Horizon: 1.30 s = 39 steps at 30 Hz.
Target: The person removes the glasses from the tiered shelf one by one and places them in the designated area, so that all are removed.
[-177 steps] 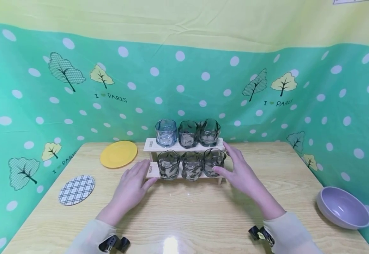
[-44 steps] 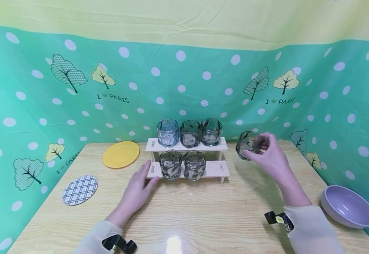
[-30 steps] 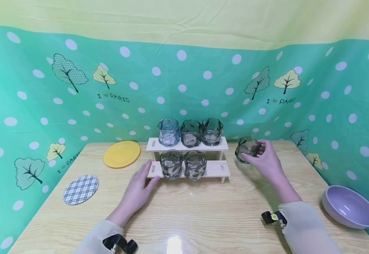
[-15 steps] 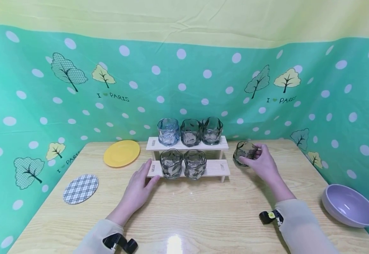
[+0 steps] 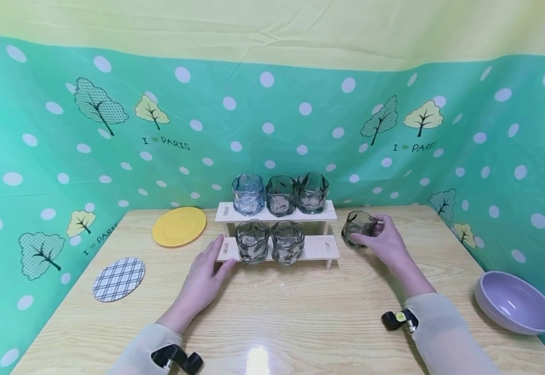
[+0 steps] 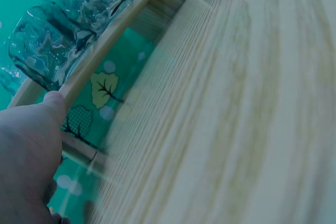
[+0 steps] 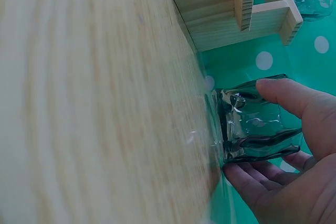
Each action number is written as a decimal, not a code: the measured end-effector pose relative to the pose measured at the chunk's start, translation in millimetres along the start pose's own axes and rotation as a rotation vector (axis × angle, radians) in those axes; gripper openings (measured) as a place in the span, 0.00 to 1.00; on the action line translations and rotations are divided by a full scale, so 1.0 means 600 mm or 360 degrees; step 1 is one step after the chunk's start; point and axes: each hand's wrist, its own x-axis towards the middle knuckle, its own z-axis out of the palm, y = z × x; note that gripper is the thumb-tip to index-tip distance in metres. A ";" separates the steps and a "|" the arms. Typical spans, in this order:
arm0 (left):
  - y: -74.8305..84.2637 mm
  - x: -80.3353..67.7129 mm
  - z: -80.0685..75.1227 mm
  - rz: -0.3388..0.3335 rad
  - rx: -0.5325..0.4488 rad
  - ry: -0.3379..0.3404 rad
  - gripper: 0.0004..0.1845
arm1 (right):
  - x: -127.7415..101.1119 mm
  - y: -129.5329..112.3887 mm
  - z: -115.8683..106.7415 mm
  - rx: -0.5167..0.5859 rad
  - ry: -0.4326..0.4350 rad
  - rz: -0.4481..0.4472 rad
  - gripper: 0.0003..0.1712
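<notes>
Sitting betw. right-hand fingers [image 7: 286, 95]: glass [image 7: 257, 124] (on table [image 5: 300, 312]).

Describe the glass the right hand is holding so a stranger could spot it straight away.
Start at the two-tier wooden rack at the back middle of the table. Just off its right end, the right hand grips a smoky grey wavy glass down at the tabletop. It is the only glass off the rack.

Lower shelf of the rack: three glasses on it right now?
No, the lower shelf holds two glasses; the right hand grips another glass beside the rack.
</notes>
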 end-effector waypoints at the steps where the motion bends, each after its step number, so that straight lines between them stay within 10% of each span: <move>1: 0.000 0.000 0.000 0.0000 -0.0003 0.0000 0.42 | 0.000 0.000 0.000 -0.0002 -0.0007 0.0000 0.65; 25: -0.004 0.000 0.001 -0.0018 -0.0018 -0.0016 0.43 | -0.008 -0.008 -0.018 -0.0028 -0.0208 -0.0072 0.71; 39: -0.001 0.001 0.001 -0.0010 -0.0021 -0.0006 0.42 | -0.038 -0.078 -0.045 -0.0021 0.0025 -0.0268 0.70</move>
